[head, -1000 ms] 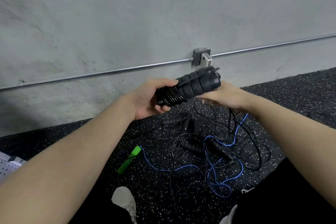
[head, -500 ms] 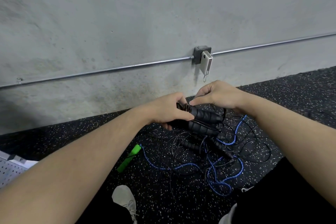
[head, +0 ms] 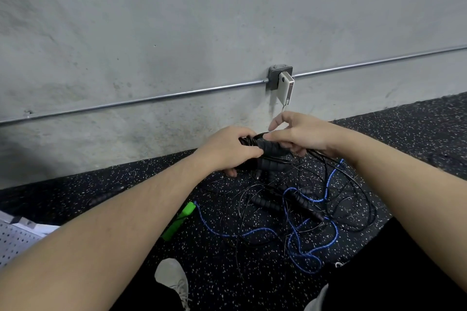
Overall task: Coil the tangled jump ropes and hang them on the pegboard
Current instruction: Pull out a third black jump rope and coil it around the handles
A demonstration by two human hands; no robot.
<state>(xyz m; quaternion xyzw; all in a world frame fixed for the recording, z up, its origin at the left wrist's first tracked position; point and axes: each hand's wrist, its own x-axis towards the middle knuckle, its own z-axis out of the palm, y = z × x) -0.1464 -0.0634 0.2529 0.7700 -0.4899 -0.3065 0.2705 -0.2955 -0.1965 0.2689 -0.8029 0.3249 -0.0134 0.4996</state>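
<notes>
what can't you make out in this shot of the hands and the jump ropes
Head view only:
- Black handles: ends covered by the left hand and right hand.
- Pegboard: cut off by the left edge and the left forearm.
- Black cords: too thin and tangled to count the ropes.
- Green handle: lower end behind the forearm.

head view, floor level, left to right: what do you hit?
pegboard → green handle → white shoe → blue rope
</notes>
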